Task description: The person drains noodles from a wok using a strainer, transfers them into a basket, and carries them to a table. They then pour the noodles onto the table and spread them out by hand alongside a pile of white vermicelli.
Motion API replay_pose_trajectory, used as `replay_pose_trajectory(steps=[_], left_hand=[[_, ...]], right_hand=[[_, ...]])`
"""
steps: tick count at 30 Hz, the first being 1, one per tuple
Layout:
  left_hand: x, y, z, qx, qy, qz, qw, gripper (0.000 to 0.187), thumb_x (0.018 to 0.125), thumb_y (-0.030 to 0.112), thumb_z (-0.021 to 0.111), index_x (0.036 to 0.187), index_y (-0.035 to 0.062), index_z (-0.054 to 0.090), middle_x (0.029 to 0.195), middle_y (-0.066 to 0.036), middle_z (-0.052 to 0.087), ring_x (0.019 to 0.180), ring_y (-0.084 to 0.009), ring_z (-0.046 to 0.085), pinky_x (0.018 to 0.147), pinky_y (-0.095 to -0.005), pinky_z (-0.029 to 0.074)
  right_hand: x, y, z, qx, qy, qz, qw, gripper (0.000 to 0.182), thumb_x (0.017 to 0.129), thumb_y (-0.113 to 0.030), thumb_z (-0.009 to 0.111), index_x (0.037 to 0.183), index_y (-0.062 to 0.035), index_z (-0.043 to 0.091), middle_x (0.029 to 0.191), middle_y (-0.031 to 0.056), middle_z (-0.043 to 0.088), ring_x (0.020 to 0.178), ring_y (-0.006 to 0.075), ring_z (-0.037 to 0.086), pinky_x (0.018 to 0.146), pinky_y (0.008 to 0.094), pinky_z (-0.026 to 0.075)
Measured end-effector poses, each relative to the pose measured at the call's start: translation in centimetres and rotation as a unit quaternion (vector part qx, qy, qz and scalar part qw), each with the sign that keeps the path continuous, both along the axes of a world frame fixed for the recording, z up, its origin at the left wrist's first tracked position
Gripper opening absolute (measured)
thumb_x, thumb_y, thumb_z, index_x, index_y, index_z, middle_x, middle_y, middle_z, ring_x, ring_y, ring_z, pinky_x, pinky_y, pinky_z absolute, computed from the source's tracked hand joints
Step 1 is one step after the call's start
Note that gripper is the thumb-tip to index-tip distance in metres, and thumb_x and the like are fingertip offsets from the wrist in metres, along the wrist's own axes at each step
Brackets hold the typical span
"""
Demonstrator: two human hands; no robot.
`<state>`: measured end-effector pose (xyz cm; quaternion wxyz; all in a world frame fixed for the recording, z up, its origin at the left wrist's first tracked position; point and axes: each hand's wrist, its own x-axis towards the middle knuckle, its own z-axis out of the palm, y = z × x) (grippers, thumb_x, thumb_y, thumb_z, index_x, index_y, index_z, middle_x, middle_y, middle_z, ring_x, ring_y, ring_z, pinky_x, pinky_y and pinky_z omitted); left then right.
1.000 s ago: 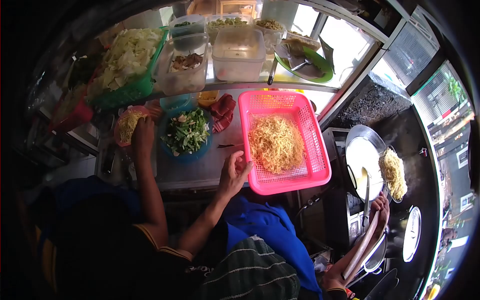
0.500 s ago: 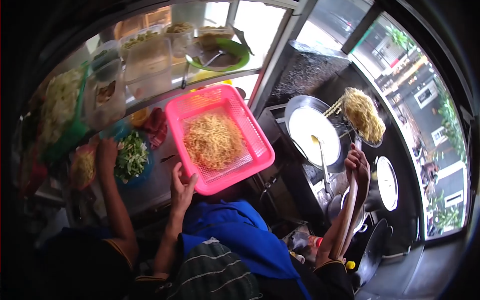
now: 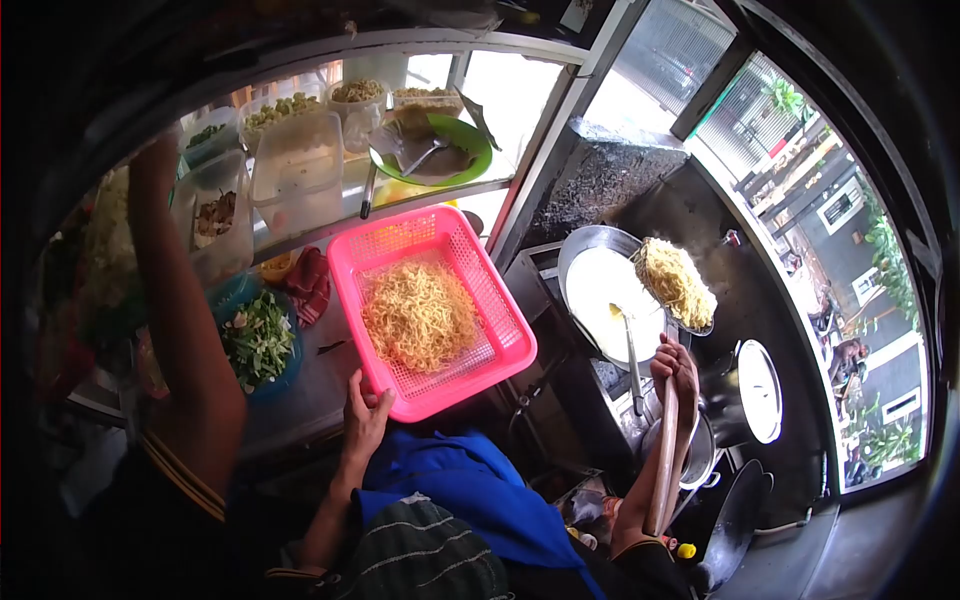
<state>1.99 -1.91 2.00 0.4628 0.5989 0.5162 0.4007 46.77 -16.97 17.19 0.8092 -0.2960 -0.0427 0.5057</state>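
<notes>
My right hand (image 3: 675, 365) is closed round the long wooden handle of a strainer (image 3: 702, 328). A heap of yellow noodles (image 3: 676, 280) fills the strainer, held at the right rim of a wok (image 3: 590, 240) of whitish, cloudy liquid. A metal ladle (image 3: 630, 350) leans in that wok. My left hand (image 3: 366, 415) grips the near left corner of a pink plastic basket (image 3: 500, 375), thumb and fingers at its rim. More yellow noodles (image 3: 420, 315) lie in the basket.
At left, a co-worker's arm (image 3: 185, 290) reaches up to the shelf past a blue bowl of chopped greens (image 3: 258, 340). Plastic tubs (image 3: 297, 170) and a green plate (image 3: 470, 165) stand on the shelf. A lidded pot (image 3: 760, 390) stands right of the wok.
The strainer of noodles has moved left and down, closer over the wok. The co-worker's arm has risen from beside the greens bowl toward the shelf. My left hand stays at the basket.
</notes>
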Motion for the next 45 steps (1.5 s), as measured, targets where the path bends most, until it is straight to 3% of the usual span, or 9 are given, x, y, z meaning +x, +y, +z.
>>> replay_pose_trajectory(steps=[10,19,25,32,43,45], left_hand=[[-0.2,0.2,-0.2,-0.088,-0.045,-0.009,0.995,0.061,0.085,0.03,0.066,0.13,-0.0001,0.037,0.1,-0.014,0.058,0.081,-0.0198,0.056,0.07,-0.0342,0.048],[0.4,0.3,0.0,-0.05,-0.073,-0.022,0.996,0.052,0.087,0.024,0.063,0.127,-0.0004,0.039,0.102,-0.013,0.059,0.084,-0.0185,0.059,0.071,-0.0319,0.049],[0.4,0.3,0.2,-0.076,-0.068,-0.012,0.995,0.049,0.088,0.024,0.063,0.125,-0.0003,0.041,0.104,-0.013,0.058,0.085,-0.0183,0.059,0.071,-0.0313,0.049],[-0.1,0.3,0.2,-0.097,-0.067,-0.03,0.993,0.05,0.088,0.027,0.062,0.125,-0.0002,0.041,0.104,-0.012,0.058,0.084,-0.0177,0.058,0.07,-0.031,0.049],[-0.6,-0.3,1.2,-0.139,-0.08,-0.019,0.987,0.057,0.087,0.035,0.063,0.127,0.0013,0.039,0.098,-0.009,0.057,0.075,-0.0117,0.055,0.057,-0.0244,0.048],[-0.5,-0.4,1.2,-0.138,-0.083,-0.021,0.987,0.056,0.087,0.035,0.063,0.126,0.0017,0.039,0.097,-0.008,0.056,0.075,-0.0113,0.055,0.057,-0.0244,0.048]], right_hand=[[2.5,0.7,6.6,-0.008,-0.077,-0.004,0.997,0.029,0.092,-0.008,0.049,0.118,0.0041,0.04,0.072,-0.002,0.041,0.051,0.0029,0.037,0.042,0.0184,0.036],[2.9,1.2,13.8,0.012,-0.17,-0.024,0.985,0.029,0.095,-0.007,0.044,0.12,0.0068,0.038,0.072,-0.0023,0.038,0.048,0.0017,0.035,0.038,0.0182,0.034],[3.2,1.1,13.4,0.029,-0.171,-0.012,0.985,0.03,0.096,-0.009,0.043,0.121,0.007,0.037,0.072,-0.0021,0.038,0.048,0.0018,0.035,0.039,0.0186,0.034],[3.1,1.1,9.1,-0.006,-0.112,0.007,0.994,0.031,0.093,-0.007,0.045,0.12,0.0061,0.038,0.071,-0.0016,0.041,0.048,0.0031,0.035,0.04,0.0195,0.033],[2.5,1.5,5.9,-0.003,-0.048,0.029,0.998,0.029,0.095,-0.007,0.042,0.122,0.0033,0.034,0.07,-0.0018,0.037,0.049,0.0048,0.037,0.043,0.0203,0.037],[2.5,1.6,6.1,0.013,-0.054,0.037,0.998,0.03,0.097,-0.009,0.04,0.121,0.0083,0.039,0.072,-0.0013,0.04,0.051,0.0042,0.036,0.044,0.0207,0.036]])
